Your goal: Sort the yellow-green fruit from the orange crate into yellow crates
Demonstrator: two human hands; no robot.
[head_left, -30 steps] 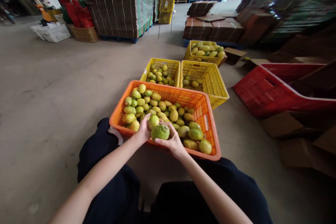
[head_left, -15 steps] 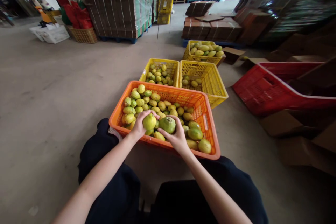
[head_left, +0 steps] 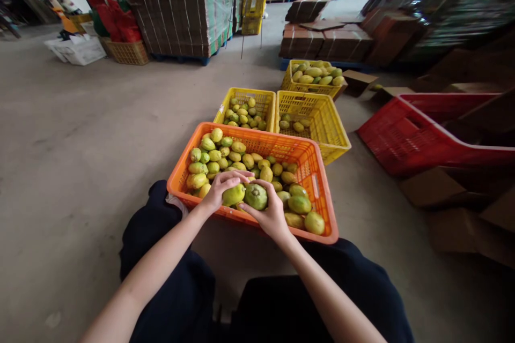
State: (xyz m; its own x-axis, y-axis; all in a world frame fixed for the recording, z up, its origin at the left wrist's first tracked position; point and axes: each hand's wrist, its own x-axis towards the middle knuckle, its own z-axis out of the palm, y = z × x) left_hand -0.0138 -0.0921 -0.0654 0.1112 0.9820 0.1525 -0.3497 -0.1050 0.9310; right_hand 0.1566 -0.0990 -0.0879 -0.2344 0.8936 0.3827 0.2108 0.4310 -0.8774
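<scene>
An orange crate (head_left: 257,142) stands close in front of me, holding many green and yellow fruits. My left hand (head_left: 219,188) is wrapped over a yellow-green fruit (head_left: 233,195) above the crate's near side. Beside it, my right hand (head_left: 270,208) grips a darker green fruit (head_left: 256,197), thumb below and fingers over the top. The two held fruits are side by side, close together. Larger green and yellow fruits (head_left: 300,204) lie to the right of my right hand inside the crate.
Behind the orange crate are a yellow crate (head_left: 225,97) with fruits, another yellow crate (head_left: 332,126) with a few, and a fuller one (head_left: 287,77) farther back. A red crate (head_left: 386,131) and cardboard boxes (head_left: 432,188) stand at the right. Wrapped stacks (head_left: 173,8) stand behind.
Both hands have come closer together with their fruits. The fruit in my left hand has turned and moved slightly right and down, and the left fingers now reach farther over it.
</scene>
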